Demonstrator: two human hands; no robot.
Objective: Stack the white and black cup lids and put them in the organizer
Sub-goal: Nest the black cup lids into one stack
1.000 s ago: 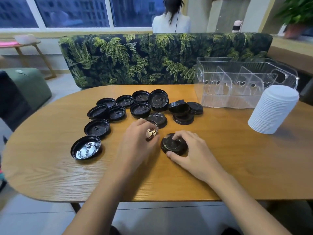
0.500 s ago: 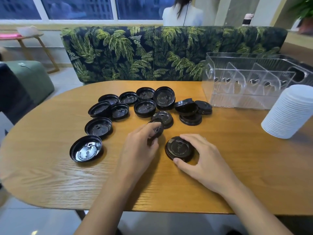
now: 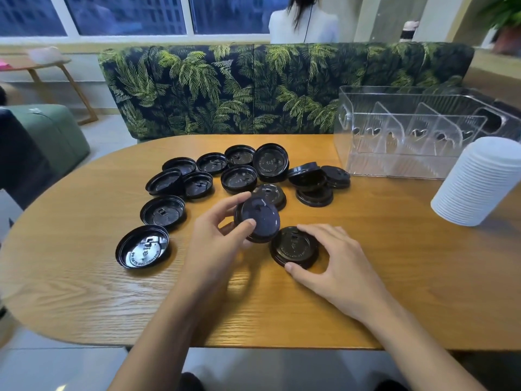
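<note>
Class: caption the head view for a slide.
Left hand holds a tilted black lid beside the flat black lid the right hand grips; white lid stack and clear organizer wait nearby.

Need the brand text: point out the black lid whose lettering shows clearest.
The leftmost lid, by the table's front edge: underside up, its shiny inside shows pale lettering; the others look dark.
</note>
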